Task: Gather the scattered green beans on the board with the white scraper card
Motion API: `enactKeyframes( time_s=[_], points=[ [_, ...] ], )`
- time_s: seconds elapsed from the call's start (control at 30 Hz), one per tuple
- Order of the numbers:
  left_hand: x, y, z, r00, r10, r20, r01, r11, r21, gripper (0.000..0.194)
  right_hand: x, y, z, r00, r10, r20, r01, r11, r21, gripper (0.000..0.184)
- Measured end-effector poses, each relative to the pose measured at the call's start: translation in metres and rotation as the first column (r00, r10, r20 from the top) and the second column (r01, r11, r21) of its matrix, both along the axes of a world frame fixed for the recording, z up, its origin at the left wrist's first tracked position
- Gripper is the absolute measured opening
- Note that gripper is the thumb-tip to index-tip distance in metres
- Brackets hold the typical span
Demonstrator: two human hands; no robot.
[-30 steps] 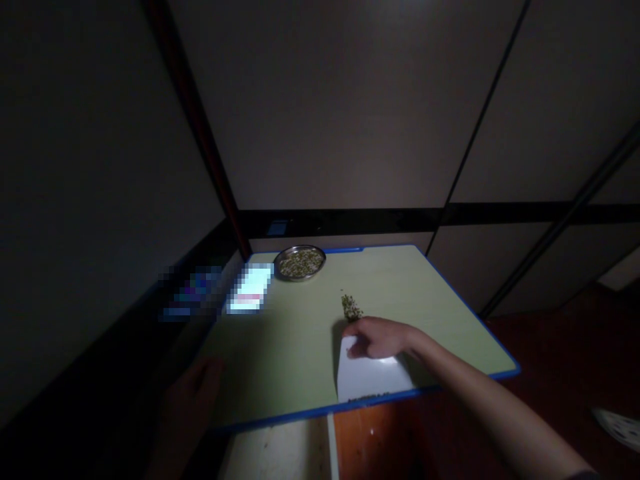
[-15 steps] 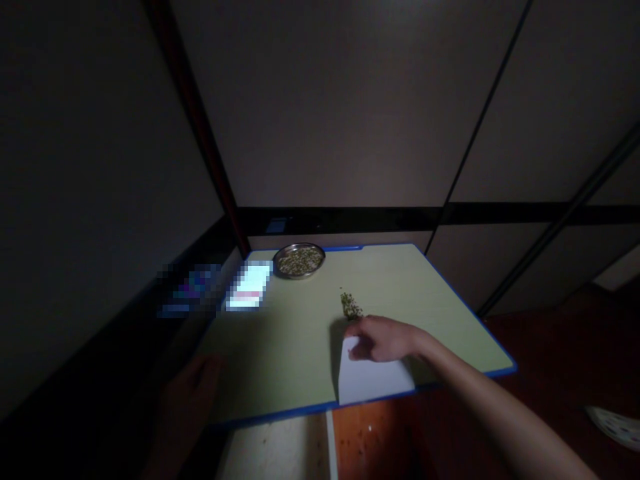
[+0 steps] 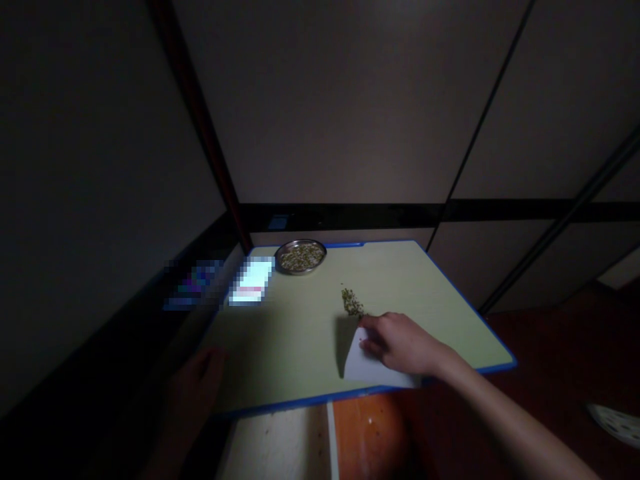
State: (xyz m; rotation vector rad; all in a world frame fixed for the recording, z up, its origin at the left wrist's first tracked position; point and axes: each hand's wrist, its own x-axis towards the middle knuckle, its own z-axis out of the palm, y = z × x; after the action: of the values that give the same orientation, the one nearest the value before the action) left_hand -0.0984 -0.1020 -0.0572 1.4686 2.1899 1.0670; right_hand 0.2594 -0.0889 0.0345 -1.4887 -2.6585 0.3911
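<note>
My right hand pinches a white stiff sheet between thumb and fingers. The sheet tilts over the front edge of a pale green board with a blue rim. Just beyond my fingertips lies a small pile of greenish and dark grain-like bits, too small to name. My left hand is in deep shadow by the board's left edge, thumb and fingers slightly apart, with nothing visible in it. At the back left a round metal dish holds more greenish and pale bits.
A lit, blurred-out screen sits at the board's left edge. Below the front edge are a pale surface with a few specks and a glossy orange surface. Dark panels rise behind. A pale patterned object is on the floor at right.
A line of bits on the sheet's near edge has slid off over the front, and specks appeared on the surfaces below. My right hand and the sheet have since shifted slightly right and lifted back.
</note>
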Motion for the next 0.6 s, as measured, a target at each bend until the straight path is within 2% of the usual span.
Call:
enactKeyframes(
  time_s=[0.1,0.23,0.43,0.53,0.6],
  points=[
    [0.0,0.0,0.001,0.999,0.004,0.041,-0.002,0.998,-0.056,0.034,-0.001,-0.004,-0.004,1.0,0.004,0.013,-0.004,1.0,0.009,0.018],
    [0.002,0.0,-0.002,0.997,0.032,0.069,-0.03,0.999,-0.033,0.033,0.001,-0.009,-0.012,1.0,-0.007,0.003,0.007,1.0,0.014,0.016],
    [-0.003,-0.001,-0.003,0.996,-0.008,0.087,0.008,1.0,-0.002,0.03,0.008,-0.019,-0.013,0.986,-0.035,-0.165,0.027,0.999,-0.047,0.014],
    [0.004,-0.002,0.002,0.984,-0.026,0.179,0.027,1.0,0.0,0.034,0.014,-0.023,-0.007,0.921,-0.112,-0.374,0.057,0.986,-0.155,0.011],
    [0.022,-0.006,0.006,0.953,-0.103,0.284,0.105,0.994,0.008,0.037,0.018,-0.027,-0.005,0.809,-0.204,-0.55,0.059,0.961,-0.27,0.016]
  ],
)
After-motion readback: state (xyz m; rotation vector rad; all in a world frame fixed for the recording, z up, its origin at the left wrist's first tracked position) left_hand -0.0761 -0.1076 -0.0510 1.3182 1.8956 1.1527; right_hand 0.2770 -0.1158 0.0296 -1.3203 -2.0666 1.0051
